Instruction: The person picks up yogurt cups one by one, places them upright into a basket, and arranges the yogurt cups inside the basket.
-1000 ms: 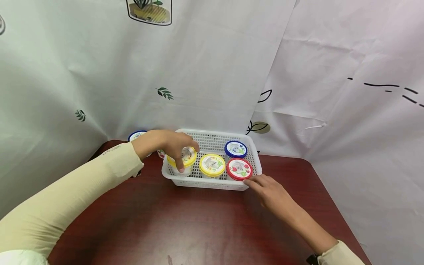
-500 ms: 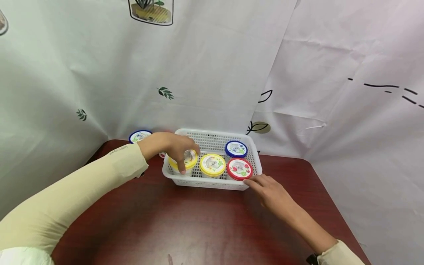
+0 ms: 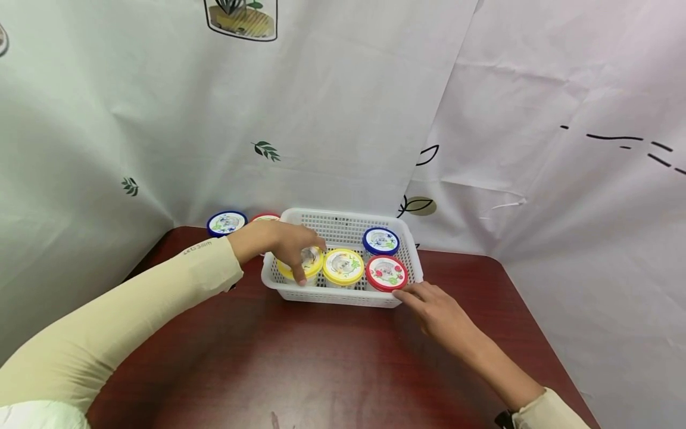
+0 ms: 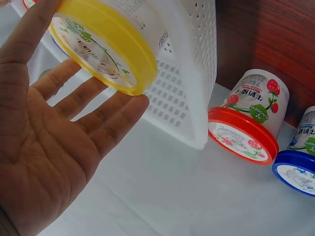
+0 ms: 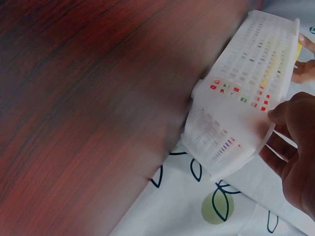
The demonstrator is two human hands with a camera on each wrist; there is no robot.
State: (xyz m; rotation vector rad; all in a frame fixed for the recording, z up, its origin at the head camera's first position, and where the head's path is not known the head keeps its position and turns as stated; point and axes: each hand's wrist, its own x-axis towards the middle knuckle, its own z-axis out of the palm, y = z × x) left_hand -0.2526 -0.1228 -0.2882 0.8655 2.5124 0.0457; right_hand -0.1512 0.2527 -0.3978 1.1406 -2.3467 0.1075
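In the head view a white plastic basket (image 3: 337, 297) stands on the table, holding several paper tubs. My left hand (image 3: 293, 241) spans the lid of a yellow-lidded tub (image 3: 312, 260) at the basket's left end, thumb in front and fingers behind. The left wrist view shows the fingertips at the edge of this yellow lid (image 4: 106, 51). Beside it sits a second yellow-lidded tub (image 3: 343, 267), then a red-lidded tub (image 3: 387, 273) with a blue-lidded one (image 3: 382, 241) behind. My right hand (image 3: 436, 310) grips the basket's front right corner, thumb on the outer wall (image 5: 256, 120).
Outside the basket, at its left, stand another blue-lidded tub (image 3: 226, 223) and a red-lidded tub (image 4: 241, 132), partly hidden by my left arm in the head view. A white printed cloth (image 3: 343, 119) hangs behind the dark red table (image 3: 332, 363).
My left hand has shifted slightly right with the yellow-lidded tub, bringing it close against the other yellow one. More of the red-lidded tub outside shows. The right hand stays at the basket corner.
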